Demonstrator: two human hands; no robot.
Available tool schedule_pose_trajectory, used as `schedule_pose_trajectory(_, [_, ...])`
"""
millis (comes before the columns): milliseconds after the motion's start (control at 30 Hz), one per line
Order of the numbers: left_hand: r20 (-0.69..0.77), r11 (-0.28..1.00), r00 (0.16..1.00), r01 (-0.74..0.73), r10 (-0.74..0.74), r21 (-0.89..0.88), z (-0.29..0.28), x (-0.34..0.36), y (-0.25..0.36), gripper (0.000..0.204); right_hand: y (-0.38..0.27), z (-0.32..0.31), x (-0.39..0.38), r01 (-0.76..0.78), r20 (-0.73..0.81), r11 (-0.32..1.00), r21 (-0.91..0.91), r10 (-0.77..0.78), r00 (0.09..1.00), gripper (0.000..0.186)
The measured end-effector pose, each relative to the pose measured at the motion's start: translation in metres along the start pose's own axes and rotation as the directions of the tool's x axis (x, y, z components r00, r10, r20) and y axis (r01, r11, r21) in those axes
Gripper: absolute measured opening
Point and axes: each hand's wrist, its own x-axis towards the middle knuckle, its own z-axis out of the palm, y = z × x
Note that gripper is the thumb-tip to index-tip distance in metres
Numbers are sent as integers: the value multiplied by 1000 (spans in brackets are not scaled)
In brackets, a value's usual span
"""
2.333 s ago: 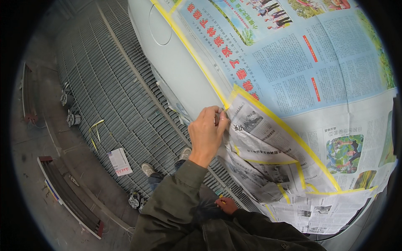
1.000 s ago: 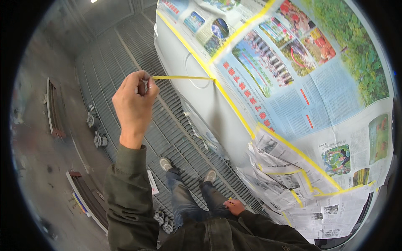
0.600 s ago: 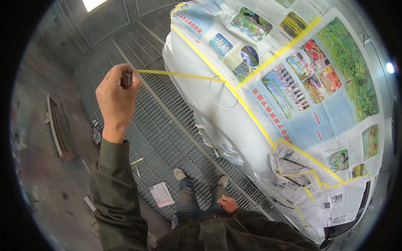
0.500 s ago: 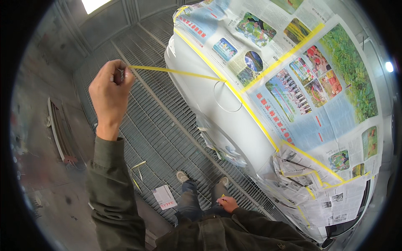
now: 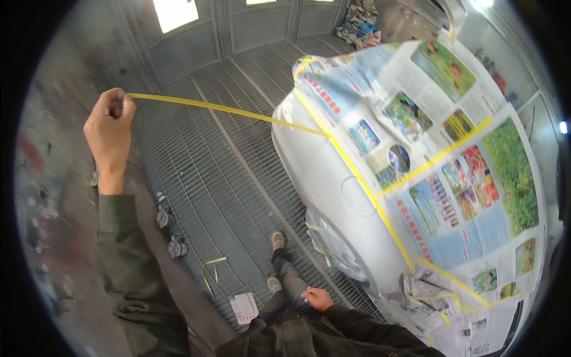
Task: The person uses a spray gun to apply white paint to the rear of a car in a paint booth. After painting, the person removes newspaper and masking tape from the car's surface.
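Note:
My left hand (image 5: 110, 131) is raised on the left, its fingertips pinched on the end of a yellow strip of masking tape (image 5: 220, 108). Taut, the strip crosses over the floor and meets the yellow-taped edge of newspaper sheets (image 5: 455, 205). These sheets cover the upper part of a car, while its white side panel (image 5: 324, 169), with a round outline, lies bare beneath the taped edge. Low down, near my leg, my right hand (image 5: 321, 299) is closed on a small yellow piece; what exactly it is I cannot make out.
Slatted grating (image 5: 202, 160) forms the floor left of the car. A printed sheet (image 5: 244, 307), tape scraps (image 5: 209, 275) and crumpled pieces (image 5: 176, 246) lie on it near the wall. A rag pile (image 5: 358, 24) sits at the back.
My left hand has moved left with the tape, and the free strip is longer. Its meeting point with the edge has shifted farther away, past the round outline. My view has also shifted.

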Motion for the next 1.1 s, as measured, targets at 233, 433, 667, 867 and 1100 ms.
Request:
schedule_pose_trajectory(233, [-39, 977, 996, 87, -81, 197, 6, 104, -74, 23, -72, -2, 129, 114, 95, 993, 8, -114, 989, 28])
schedule_pose_trajectory(433, [-61, 904, 996, 80, -60, 420, 28, 192, -165, 32, -179, -12, 208, 93, 105, 993, 77, -101, 989, 27])
schedule_pose_trajectory(667, [-60, 841, 995, 98, -78, 531, 74, 284, -285, 38, -245, -14, 287, 212, 58, 971, 114, -220, 974, 26])
schedule_pose_trajectory(867, [3, 807, 998, 54, -68, 589, 173, 350, -389, 43, -290, 8, 368, 75, -36, 978, 196, -69, 997, 26])
schedule_pose_trajectory(1100, [248, 859, 926, -361, 285, 362, 368, 459, -586, 33, -381, 95, 469, -42, -165, 932, 361, 108, 980, 27])
